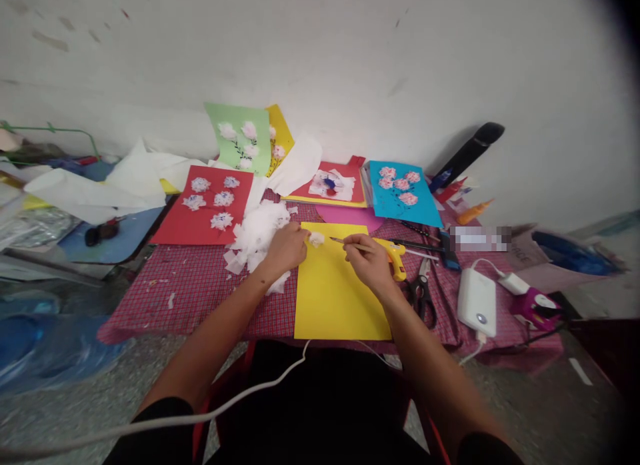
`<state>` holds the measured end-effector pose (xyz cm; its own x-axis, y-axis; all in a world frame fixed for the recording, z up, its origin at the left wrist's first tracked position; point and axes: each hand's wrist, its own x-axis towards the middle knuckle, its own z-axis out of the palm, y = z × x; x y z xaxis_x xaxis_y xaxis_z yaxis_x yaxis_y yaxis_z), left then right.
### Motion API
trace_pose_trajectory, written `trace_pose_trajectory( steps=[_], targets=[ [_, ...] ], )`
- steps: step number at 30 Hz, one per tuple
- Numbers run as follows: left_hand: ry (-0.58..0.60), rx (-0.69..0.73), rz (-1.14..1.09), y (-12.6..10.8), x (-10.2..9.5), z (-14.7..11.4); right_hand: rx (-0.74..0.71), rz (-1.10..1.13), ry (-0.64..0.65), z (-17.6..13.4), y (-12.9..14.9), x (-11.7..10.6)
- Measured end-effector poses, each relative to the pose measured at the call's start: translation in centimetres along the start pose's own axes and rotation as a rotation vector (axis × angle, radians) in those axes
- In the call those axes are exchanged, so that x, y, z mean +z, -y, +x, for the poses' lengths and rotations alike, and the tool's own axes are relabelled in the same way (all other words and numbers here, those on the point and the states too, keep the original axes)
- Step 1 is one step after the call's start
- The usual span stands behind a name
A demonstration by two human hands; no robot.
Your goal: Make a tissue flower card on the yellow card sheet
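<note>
The left hand (289,250) lies at the upper left edge of a yellow sheet (340,298), its fingers bent and the foremost fingertips just beside a small white tuft (317,238); whether they grip anything cannot be told. The right hand (369,260) is closed in a pen-like grasp on a slender pointed tool (338,240), whose tip points left toward the tuft and stands apart from it. The tuft sits on the upper left part of the sheet, which lies flat on the cloth-covered counter (195,285). Left of the sheet is a heap of white scraps (263,225), partly behind the left hand. To the right of the right hand are a yellow glue gun (399,260) and black-handled scissors (423,286). Farther back, a red sheet (173,222) and a blue sheet (383,208) each bear five tufted blossoms.
</note>
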<state>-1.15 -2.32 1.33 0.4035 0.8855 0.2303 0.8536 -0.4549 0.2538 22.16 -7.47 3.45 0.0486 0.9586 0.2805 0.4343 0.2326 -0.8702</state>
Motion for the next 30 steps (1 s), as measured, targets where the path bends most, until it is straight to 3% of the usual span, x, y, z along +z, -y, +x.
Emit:
trace_pose_trajectory(
  steps=[7, 16, 21, 27, 30],
  targets=[
    [0.063, 0.063, 0.035, -0.6, -0.4, -0.7, -0.125, -0.048, -0.069, -0.6, -1.8, 0.9],
    [0.072, 0.115, -0.005, -0.8, -0.3, -0.8, -0.239, -0.083, 0.059, -1.5, -1.7, 1.9],
    [0.011, 0.115, -0.085, -0.1, -0.2, -1.0, -0.262, -0.085, 0.074, -1.5, -1.9, 2.0],
    [-0.169, -0.02, -0.266, 2.3, -3.2, -1.1, -0.248, -0.073, 0.048, -1.6, -1.6, 1.8],
    [-0.179, -0.045, -0.286, 3.1, -4.8, -1.8, -0.25, -0.05, 0.02, -1.6, -1.4, 1.8]
  ],
)
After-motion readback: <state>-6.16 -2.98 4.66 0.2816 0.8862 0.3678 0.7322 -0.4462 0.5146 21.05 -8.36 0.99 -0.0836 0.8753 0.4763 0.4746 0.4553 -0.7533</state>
